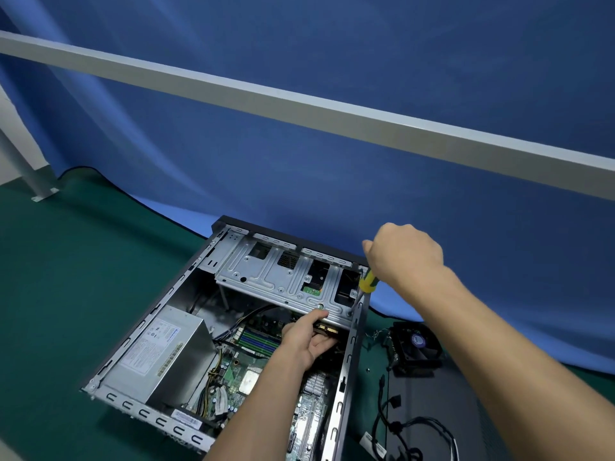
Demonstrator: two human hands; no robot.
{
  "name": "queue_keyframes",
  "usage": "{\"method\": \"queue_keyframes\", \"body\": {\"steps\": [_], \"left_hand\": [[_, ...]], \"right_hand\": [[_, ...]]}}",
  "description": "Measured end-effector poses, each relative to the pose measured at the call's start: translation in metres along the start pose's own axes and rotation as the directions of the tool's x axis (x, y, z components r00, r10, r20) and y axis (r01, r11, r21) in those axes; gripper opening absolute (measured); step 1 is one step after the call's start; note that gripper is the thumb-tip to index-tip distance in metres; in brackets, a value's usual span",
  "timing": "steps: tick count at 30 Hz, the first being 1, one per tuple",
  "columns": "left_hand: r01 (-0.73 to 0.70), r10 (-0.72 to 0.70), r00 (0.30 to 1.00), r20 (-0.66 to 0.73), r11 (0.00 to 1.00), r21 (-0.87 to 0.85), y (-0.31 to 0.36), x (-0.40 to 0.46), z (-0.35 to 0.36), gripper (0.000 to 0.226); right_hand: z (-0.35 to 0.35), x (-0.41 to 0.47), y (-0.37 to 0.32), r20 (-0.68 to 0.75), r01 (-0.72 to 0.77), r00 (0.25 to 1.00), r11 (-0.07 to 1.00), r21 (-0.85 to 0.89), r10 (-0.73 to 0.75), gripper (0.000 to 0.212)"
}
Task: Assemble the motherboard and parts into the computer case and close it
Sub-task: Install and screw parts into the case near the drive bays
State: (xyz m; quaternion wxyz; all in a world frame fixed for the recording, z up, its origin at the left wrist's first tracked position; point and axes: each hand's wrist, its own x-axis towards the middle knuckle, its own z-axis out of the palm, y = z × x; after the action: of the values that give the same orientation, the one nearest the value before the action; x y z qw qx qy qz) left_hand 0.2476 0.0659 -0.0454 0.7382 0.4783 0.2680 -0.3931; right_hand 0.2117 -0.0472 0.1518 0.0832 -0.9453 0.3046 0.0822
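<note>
Forearms come in from the bottom edge, both reaching into the open computer case point(349, 361), which lies on its side on the green mat point(66, 294).

Risks, as I judge them:
- screwdriver point(367, 282) tip slips off the screw at the drive cage point(276, 274) corner, since the shaft runs down tight against the case wall and the tip is hard to see
- dropped screw falls onto the motherboard point(246, 371) below
- part under the cage shifts if the left hand eases off before the screw bites

Grip:
- right hand point(404, 252): fist wrapped tight round the yellow screwdriver handle, above the cage's right corner
- left hand point(307, 339): fingers curled under the cage edge, holding a dark part against it; can't tell what the part is

CPU fan point(416, 344) and loose cables point(399, 430) sit outside on the right, not yet fitted.
</note>
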Motion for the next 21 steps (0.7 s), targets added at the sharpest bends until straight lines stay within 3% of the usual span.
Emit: {"method": "queue_keyframes", "body": {"steps": [3, 5, 7, 11, 14, 15, 16, 19, 21], "left_hand": [[0.002, -0.002, 1.0, 0.013, 1.0, -0.001, 0.0, 0.0, 0.0, 0.062], [-0.007, 0.007, 1.0, 0.014, 1.0, 0.003, 0.0, 0.002, -0.001, 0.061], [-0.015, 0.014, 1.0, 0.015, 1.0, 0.008, 0.0, 0.003, -0.001, 0.062], [-0.016, 0.016, 0.999, 0.03, 1.0, 0.002, 0.0, 0.003, -0.002, 0.059], [-0.024, 0.025, 0.999, 0.03, 1.0, -0.002, -0.001, 0.004, -0.002, 0.059], [-0.024, 0.024, 0.999, 0.03, 1.0, -0.001, -0.001, 0.004, -0.002, 0.059], [-0.022, 0.022, 0.999, 0.027, 1.0, -0.001, -0.001, 0.003, -0.002, 0.058], [-0.022, 0.022, 1.0, 0.016, 1.0, 0.009, -0.001, 0.005, -0.003, 0.051], [-0.027, 0.027, 0.999, 0.018, 1.0, 0.016, -0.001, 0.005, -0.003, 0.055]], "right_hand": [[-0.005, 0.001, 0.0, 0.15, 0.039, 0.987, 0.995, 0.094, -0.053, 0.015], [-0.002, -0.001, 0.002, 0.076, 0.053, 0.996, 0.998, 0.042, -0.056, 0.006], [0.001, -0.002, 0.002, -0.022, 0.038, 0.999, 0.998, -0.052, -0.039, 0.026], [-0.003, -0.001, -0.003, 0.159, 0.091, 0.982, 0.992, 0.092, -0.105, 0.017], [0.003, -0.003, -0.007, 0.013, 0.099, 0.995, 0.993, 0.062, -0.1, 0.009], [0.004, -0.003, -0.007, -0.043, 0.082, 0.996, 0.997, 0.012, -0.082, 0.017], [0.002, -0.004, -0.008, -0.044, 0.076, 0.996, 0.997, -0.009, -0.076, 0.022], [-0.003, 0.0, -0.012, 0.116, 0.081, 0.989, 0.995, 0.057, -0.088, 0.01], [-0.002, 0.0, -0.01, 0.081, 0.074, 0.994, 0.997, 0.033, -0.077, 0.013]]}}
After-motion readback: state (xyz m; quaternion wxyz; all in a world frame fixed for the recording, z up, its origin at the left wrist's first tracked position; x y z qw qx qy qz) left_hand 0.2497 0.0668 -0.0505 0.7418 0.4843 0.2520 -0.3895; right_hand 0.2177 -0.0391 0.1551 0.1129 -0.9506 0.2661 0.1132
